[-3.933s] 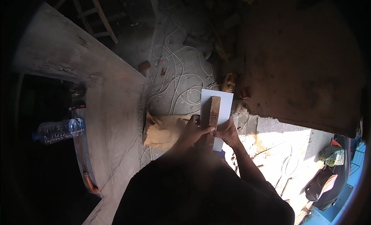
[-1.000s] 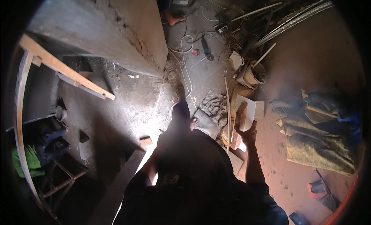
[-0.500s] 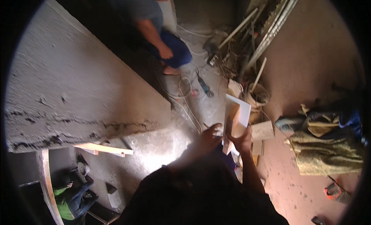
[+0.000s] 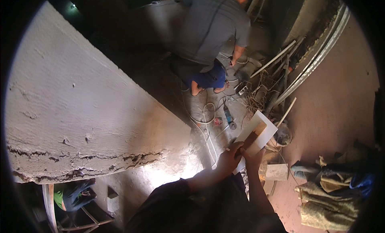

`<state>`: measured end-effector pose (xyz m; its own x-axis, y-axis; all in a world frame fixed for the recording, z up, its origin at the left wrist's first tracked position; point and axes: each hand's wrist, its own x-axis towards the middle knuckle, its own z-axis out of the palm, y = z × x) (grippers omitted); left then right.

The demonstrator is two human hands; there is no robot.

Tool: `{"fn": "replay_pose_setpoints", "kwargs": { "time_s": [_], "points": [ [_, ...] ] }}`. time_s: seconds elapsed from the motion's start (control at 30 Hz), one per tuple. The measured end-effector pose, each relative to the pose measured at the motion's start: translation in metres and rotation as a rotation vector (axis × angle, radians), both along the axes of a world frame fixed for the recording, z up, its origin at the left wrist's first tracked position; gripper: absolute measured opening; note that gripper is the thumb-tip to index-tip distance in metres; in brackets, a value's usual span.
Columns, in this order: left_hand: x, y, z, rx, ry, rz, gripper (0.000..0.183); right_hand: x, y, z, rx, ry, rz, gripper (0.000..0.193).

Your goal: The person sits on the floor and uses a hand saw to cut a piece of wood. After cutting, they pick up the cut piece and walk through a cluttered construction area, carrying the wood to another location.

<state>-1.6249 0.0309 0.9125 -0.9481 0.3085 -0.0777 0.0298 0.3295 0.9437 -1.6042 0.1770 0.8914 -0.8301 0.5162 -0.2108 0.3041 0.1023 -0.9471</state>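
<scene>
White panel [image 4: 265,136], one; wooden block [image 4: 254,137], one

Glare is whitening the floor [image 4: 162,176] below centre — deep shadow is filling the upper left — and fisheye distortion is bowing the metal strips [image 4: 320,64] at right.

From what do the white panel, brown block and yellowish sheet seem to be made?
White panel: smooth, flat; plastic or coated board, unclear which. Brown block: probably bare wood, matte, straight-edged. Yellowish sheet: likely dull fabric, draping in soft folds.
</scene>
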Motion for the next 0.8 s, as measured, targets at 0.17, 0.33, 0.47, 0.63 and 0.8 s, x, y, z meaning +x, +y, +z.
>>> {"fn": "replay_pose_setpoints", "kwargs": {
  "time_s": [0.17, 0.33, 0.47, 0.63, 0.8],
  "points": [
    [-0.047, 0.024, -0.004, -0.052, 0.076, 0.182, 0.056, -0.052, 0.019, 0.016, -0.097, 0.066, 0.151, 0.084],
    [-0.091, 0.051, -0.002, -0.113, 0.092, 0.254, 0.064, -0.091, 0.047, -0.002, -0.29, 0.096, 0.251, 0.069],
    [-0.135, 0.057, 0.004, -0.11, 0.007, 0.214, 0.077, -0.117, 0.061, -0.005, -0.403, 0.18, 0.339, 0.059],
    [-0.175, 0.037, 0.027, -0.162, -0.072, 0.151, 0.093, -0.155, 0.062, 0.024, -0.47, 0.218, 0.55, 0.053],
    [-0.186, 0.031, 0.045, -0.286, -0.137, 0.203, 0.096, -0.174, 0.062, 0.043, -0.435, 0.135, 0.719, 0.056]
  ]
}}
